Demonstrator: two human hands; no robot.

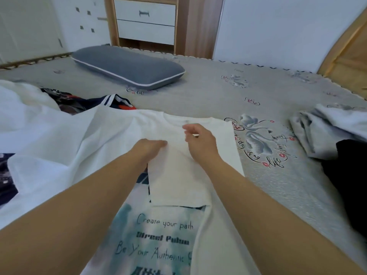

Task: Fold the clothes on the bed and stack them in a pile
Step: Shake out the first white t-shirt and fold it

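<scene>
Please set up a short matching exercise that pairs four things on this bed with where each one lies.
Things:
1. grey pillow
2. white T-shirt
3. grey clothes
4. dark patterned garment

Places:
A. under both hands, in the middle near the person
B. far side of the bed, in front of the drawers
C. right side of the bed, beside a black garment
D. left side, partly hidden behind white fabric

Right pairs: 1-B, 2-A, 3-C, 4-D
</scene>
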